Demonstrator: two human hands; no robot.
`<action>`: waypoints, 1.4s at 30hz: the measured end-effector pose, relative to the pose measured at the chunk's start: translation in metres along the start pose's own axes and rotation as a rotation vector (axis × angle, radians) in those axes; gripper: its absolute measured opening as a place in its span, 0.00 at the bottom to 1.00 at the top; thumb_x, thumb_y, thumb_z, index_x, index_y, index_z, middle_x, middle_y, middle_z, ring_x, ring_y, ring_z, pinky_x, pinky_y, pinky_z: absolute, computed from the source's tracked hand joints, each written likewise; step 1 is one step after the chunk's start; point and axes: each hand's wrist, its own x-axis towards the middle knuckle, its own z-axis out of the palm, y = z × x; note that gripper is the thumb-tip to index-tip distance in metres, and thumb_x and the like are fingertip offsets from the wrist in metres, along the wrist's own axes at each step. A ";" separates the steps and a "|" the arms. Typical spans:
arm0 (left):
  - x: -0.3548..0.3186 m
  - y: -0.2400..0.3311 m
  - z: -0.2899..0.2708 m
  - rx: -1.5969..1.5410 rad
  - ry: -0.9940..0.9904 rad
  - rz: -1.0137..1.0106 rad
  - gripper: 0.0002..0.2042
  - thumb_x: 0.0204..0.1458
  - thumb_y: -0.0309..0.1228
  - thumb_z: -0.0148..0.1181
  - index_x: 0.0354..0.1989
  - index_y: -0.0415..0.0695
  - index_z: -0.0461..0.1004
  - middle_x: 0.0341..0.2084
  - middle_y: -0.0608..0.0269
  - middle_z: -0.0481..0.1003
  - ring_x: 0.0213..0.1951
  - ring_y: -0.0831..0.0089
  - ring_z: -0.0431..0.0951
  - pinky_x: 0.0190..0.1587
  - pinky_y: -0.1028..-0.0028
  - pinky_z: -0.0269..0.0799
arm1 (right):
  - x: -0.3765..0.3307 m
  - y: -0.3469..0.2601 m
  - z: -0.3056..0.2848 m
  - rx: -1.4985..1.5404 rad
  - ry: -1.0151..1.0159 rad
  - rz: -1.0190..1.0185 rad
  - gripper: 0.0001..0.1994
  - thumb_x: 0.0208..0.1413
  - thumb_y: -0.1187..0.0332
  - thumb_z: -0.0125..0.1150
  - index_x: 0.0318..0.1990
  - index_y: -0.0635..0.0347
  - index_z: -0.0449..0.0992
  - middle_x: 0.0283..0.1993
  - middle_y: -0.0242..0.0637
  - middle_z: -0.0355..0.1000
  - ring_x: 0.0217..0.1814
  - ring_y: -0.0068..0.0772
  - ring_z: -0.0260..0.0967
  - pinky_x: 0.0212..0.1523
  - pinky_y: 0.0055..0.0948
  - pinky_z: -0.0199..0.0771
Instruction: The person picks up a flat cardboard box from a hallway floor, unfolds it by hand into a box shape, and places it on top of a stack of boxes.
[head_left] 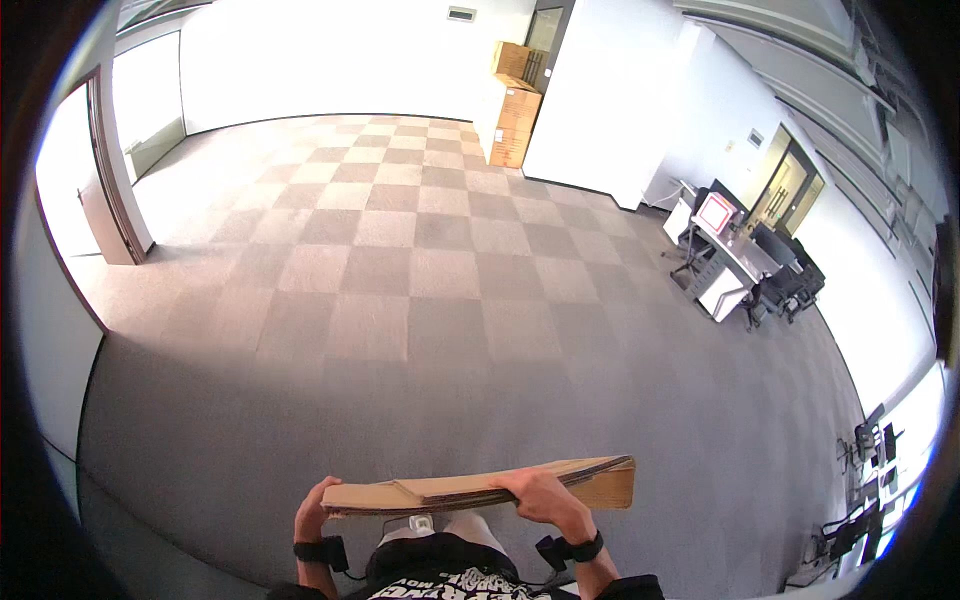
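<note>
A flat, folded piece of brown cardboard (450, 488) is held level in front of my body, its layered edges facing up. My left hand (313, 508) grips its left end, with the fingers wrapped round the corner. Farther right, my right hand (540, 495) clasps the top edge, its thumb and fingers closed over the layers. The right end of the cardboard reaches past my right hand and shows a broader brown face. Both wrists carry black straps with small dark boxes.
Carpet tiles (410, 260) cover the floor. Stacked cardboard boxes (515, 125) stand by the far wall. A desk (735, 255) with chairs is at the right, and more black chairs (868, 450) line the near right wall. A doorway (118, 200) opens at the left.
</note>
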 end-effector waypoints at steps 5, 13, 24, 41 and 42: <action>0.127 0.025 0.002 0.148 -0.106 0.188 0.28 0.54 0.44 0.61 0.58 0.38 0.65 0.49 0.56 0.72 0.49 0.66 0.73 0.43 0.70 0.78 | 0.081 0.053 -0.052 -0.017 0.122 0.037 0.24 0.41 0.83 0.56 0.50 0.58 0.77 0.48 0.49 0.76 0.53 0.50 0.72 0.54 0.39 0.72; 0.330 -0.014 -0.043 -0.122 0.118 -0.184 0.25 0.62 0.49 0.50 0.56 0.41 0.68 0.42 0.57 0.74 0.40 0.68 0.78 0.37 0.72 0.78 | 0.234 0.151 -0.143 -0.031 0.069 0.022 0.24 0.40 0.84 0.54 0.48 0.57 0.78 0.47 0.47 0.77 0.50 0.50 0.73 0.53 0.41 0.72; 0.461 0.103 0.001 -0.255 0.325 -0.072 0.16 0.60 0.47 0.53 0.37 0.46 0.71 0.25 0.63 0.74 0.25 0.71 0.77 0.22 0.73 0.72 | 0.462 0.254 -0.201 -0.087 -0.125 -0.187 0.25 0.43 0.82 0.53 0.52 0.56 0.75 0.50 0.43 0.76 0.51 0.48 0.73 0.51 0.39 0.74; 0.912 0.187 -0.081 -0.347 0.202 -0.286 0.23 0.63 0.49 0.45 0.41 0.37 0.73 0.30 0.56 0.78 0.28 0.64 0.81 0.31 0.70 0.80 | 0.818 0.422 -0.308 -0.091 -0.094 -0.124 0.28 0.45 0.84 0.54 0.56 0.54 0.73 0.59 0.39 0.71 0.61 0.44 0.68 0.60 0.39 0.70; 0.933 0.189 -0.081 -0.333 0.208 -0.227 0.23 0.62 0.50 0.46 0.43 0.39 0.73 0.31 0.56 0.78 0.29 0.64 0.81 0.31 0.70 0.80 | 0.833 0.434 -0.315 -0.064 -0.101 -0.117 0.27 0.45 0.84 0.54 0.56 0.54 0.73 0.58 0.38 0.72 0.60 0.43 0.69 0.59 0.39 0.70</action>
